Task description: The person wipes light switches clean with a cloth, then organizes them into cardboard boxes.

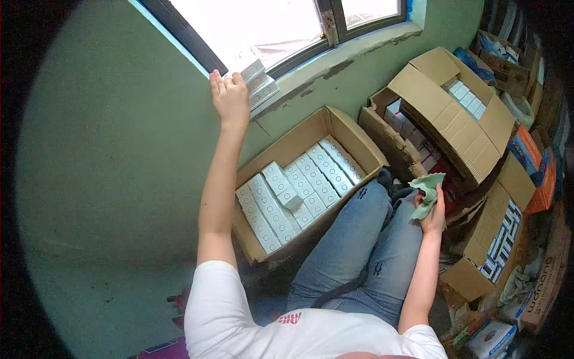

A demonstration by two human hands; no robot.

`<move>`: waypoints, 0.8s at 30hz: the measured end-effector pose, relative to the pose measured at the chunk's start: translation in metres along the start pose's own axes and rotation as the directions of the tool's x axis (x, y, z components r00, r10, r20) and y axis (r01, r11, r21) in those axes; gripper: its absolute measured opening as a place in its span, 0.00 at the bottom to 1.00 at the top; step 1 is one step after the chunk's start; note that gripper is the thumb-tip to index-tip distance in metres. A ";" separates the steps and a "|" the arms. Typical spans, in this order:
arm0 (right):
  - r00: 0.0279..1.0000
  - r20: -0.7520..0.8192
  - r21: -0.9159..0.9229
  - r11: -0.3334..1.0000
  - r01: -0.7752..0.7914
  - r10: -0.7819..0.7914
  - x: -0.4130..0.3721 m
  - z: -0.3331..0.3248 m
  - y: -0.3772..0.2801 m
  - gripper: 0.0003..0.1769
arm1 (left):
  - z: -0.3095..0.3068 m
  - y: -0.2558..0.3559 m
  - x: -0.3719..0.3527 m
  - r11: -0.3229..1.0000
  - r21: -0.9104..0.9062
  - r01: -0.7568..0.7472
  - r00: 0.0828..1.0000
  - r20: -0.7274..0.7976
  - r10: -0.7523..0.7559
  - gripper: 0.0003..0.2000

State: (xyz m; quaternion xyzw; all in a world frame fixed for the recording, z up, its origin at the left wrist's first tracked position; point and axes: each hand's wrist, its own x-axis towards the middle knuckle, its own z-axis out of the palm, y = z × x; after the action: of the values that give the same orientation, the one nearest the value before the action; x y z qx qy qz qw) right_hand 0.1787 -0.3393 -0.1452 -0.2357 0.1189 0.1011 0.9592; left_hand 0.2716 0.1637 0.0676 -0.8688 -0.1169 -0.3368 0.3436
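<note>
My left hand (230, 99) reaches up to the windowsill, its fingers bent around the near end of a group of small white boxes. A pale edge shows between the fingers, and the hand hides most of what it grips. Beside it, small white boxes (262, 90) with circle marks are stacked on the sill. My right hand (435, 216) rests over my right thigh, closed on a crumpled light-green cloth (426, 188). Between the wall and my legs, an open cardboard box (354, 133) holds rows of small white boxes (311, 182). One of these lies raised on top of the others.
At the right stands a second cardboard carton (445, 113) with flaps up and white boxes inside. Below it is another open carton (469, 278) with blue-and-black print. Orange packaging (536, 173) and more cartons crowd the right edge. The window (257, 30) is above the sill.
</note>
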 end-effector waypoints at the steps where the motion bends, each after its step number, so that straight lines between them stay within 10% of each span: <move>1: 1.000 0.004 0.001 1.000 -0.002 0.002 0.001 -0.002 0.000 0.21 | 0.004 -0.001 0.001 0.999 0.047 0.003 1.000 -0.007 -0.003 0.12; 7: 0.998 -0.054 -0.028 1.000 0.015 -0.016 -0.002 0.007 0.002 0.21 | -0.015 0.007 0.009 0.966 0.257 0.023 0.982 0.177 -0.071 0.14; 13: 0.997 -0.076 -0.100 0.995 0.013 -0.021 -0.004 0.013 0.003 0.19 | 0.004 0.052 0.014 0.924 -0.096 -0.371 0.923 -0.150 0.355 0.15; 16: 0.998 -0.055 -0.113 0.993 0.018 -0.024 -0.004 0.017 0.005 0.18 | 0.014 0.077 0.029 0.833 -0.020 -0.552 0.830 0.077 0.552 0.14; 24: 0.998 -0.039 -0.181 0.983 0.036 -0.043 -0.001 0.004 0.007 0.20 | 0.052 0.090 0.053 0.838 0.000 -0.546 0.721 0.510 0.469 0.12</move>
State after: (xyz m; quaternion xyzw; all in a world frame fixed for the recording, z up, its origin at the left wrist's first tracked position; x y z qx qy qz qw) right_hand 0.1770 -0.3313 -0.1442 -0.3260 0.1250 0.0874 0.9330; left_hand 0.3763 0.1313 0.0286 -0.8947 0.0179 0.0121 0.4461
